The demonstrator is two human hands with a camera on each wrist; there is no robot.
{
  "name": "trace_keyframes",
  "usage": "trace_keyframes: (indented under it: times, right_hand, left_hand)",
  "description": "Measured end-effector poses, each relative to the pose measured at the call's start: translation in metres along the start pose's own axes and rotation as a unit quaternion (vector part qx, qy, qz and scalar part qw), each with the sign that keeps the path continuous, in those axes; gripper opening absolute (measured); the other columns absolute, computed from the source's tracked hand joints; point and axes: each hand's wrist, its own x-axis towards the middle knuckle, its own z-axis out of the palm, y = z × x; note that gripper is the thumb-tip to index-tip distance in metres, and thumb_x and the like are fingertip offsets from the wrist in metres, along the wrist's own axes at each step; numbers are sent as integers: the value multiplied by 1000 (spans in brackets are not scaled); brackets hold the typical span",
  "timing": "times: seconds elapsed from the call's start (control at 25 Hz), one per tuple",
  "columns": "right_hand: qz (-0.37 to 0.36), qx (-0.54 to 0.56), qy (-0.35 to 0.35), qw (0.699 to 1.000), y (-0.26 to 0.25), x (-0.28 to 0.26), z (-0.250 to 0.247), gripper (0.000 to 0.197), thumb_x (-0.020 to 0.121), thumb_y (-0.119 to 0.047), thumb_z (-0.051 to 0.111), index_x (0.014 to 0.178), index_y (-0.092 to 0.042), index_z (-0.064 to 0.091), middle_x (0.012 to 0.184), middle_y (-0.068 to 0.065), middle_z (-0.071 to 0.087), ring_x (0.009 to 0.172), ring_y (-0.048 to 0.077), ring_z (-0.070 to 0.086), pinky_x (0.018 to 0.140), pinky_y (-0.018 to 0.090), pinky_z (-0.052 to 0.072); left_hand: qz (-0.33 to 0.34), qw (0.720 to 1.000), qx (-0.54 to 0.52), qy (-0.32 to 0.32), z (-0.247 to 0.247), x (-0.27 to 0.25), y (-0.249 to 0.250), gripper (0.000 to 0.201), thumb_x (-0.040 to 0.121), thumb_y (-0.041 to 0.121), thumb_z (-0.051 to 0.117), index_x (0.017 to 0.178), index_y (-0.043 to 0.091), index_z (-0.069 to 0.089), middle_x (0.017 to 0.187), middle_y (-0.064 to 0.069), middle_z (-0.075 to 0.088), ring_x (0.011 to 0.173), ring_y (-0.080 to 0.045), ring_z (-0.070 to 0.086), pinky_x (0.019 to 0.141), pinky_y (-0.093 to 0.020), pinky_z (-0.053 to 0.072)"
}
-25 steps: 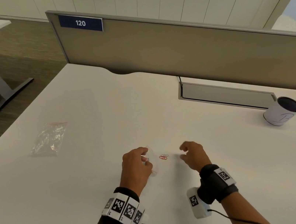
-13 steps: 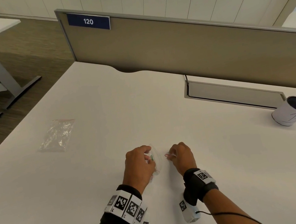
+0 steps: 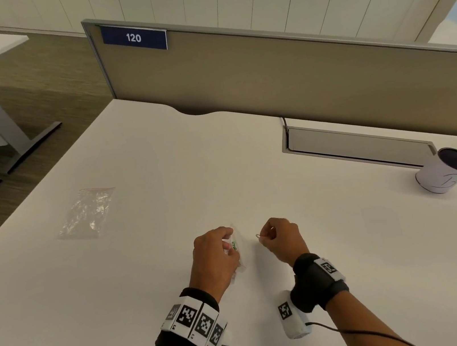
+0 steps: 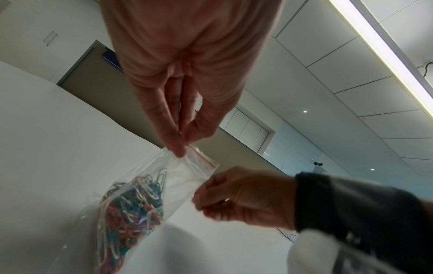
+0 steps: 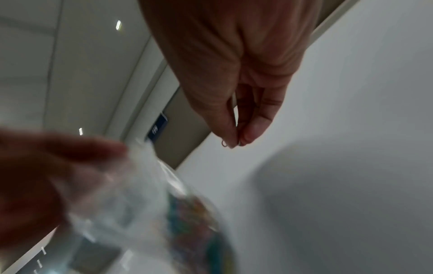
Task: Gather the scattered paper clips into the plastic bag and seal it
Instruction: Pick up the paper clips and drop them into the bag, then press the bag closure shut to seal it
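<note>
While hands work, sign [image 3: 134, 38] reads "120" (white on blue).

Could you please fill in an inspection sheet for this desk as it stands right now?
Surface: white desk, no loose clips seen on it.
Job's things: bag with a red zip strip, holding many coloured clips, mouth not sealed; one clip held beside it.
Clutter: second bag lying flat at far left; cup on its side at far right.
Grippers: left hand pinches the bag's top edge; right hand pinches the clip between thumb and finger.
Cables: wire from the right wrist camera; another runs into the desk hatch.
Surroundings: divider with sign 120, cabinets behind, another desk at left.
</note>
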Motion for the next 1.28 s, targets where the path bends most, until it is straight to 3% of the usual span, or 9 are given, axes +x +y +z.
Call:
trace_keyframes:
  times: [0.08, 0.16, 0.24, 0.4, 0.6, 0.76, 0.96, 1.12, 1.28]
  right_hand:
    - [-3, 123, -3, 992, -19, -10, -20, 9, 78, -11, 71, 77, -4, 66, 68, 12, 69, 57, 17, 62, 64, 35, 58]
    - [-40, 181, -61, 981, -41, -20, -35, 13, 78, -14, 74, 82, -2, 70, 71, 12, 71, 59, 15, 64, 63, 27, 58]
    - [-72, 104, -111, 986, -58, -27, -38, 13, 79, -16, 74, 85, -4, 71, 73, 11, 73, 58, 12, 65, 61, 21, 57]
    - [-75, -54, -108, 990, -68, -28, -20, 13, 81, -10, 71, 93, -4, 71, 80, 12, 73, 51, 5, 59, 52, 13, 48]
    - [-97, -46, -104, 989, -67, -33, -16, 13, 88, -8, 60, 94, -10, 70, 89, 6, 74, 50, 13, 65, 57, 20, 54]
    - [-127, -61, -70, 987, -69, -40, -21, 15, 85, -28, 67, 95, -20, 73, 90, 3, 68, 68, 10, 58, 61, 19, 48]
    - [-105, -76, -137, 982, -58, -59, -14, 28, 75, -45, 72, 94, -25, 73, 89, -2, 71, 72, 11, 64, 65, 24, 52]
    - [-157, -95, -64, 981, -59, -56, -6, 13, 82, -27, 69, 87, -15, 71, 87, 3, 73, 78, 16, 67, 76, 33, 56]
    - [-189, -78, -20, 979, -64, -47, -23, 6, 83, -14, 66, 85, -17, 71, 83, 0, 74, 74, 10, 65, 71, 25, 54]
  left_hand:
    - [-3, 1000, -3, -2, 1, 1, 1, 40, 78, 2, 68, 117, 10, 62, 112, -8, 68, 88, -14, 66, 80, -27, 57]
    - [-10, 1000, -3, -4, 2, 1, 1, 41, 79, 4, 69, 119, 10, 61, 114, -9, 67, 90, -15, 66, 78, -25, 57]
    - [-20, 1000, -2, -8, 3, 2, 3, 43, 80, 5, 69, 121, 10, 59, 116, -9, 65, 89, -14, 64, 73, -21, 54]
    - [-30, 999, -2, -10, 3, 0, 8, 44, 81, 5, 68, 123, 9, 57, 120, -10, 64, 96, -16, 64, 78, -26, 54]
    - [-29, 1000, -1, 1, -1, 1, 6, 44, 80, 6, 70, 122, 8, 58, 117, -11, 66, 93, -17, 65, 73, -29, 57]
    - [-23, 1000, -14, 13, -4, 2, 5, 45, 78, 6, 71, 122, 5, 58, 118, -11, 66, 91, -14, 64, 78, -24, 54]
    - [-24, 997, -50, 51, -11, 7, -3, 37, 76, 3, 72, 112, 5, 63, 109, -10, 69, 84, -14, 67, 67, -15, 52]
    - [-12, 996, -70, 50, -12, 9, -6, 31, 75, 2, 71, 104, 9, 63, 103, -8, 67, 79, -13, 65, 60, -8, 44]
    - [44, 994, -78, 63, -20, 12, -8, 37, 75, 6, 73, 108, 16, 60, 113, -4, 59, 92, -13, 62, 72, -13, 49]
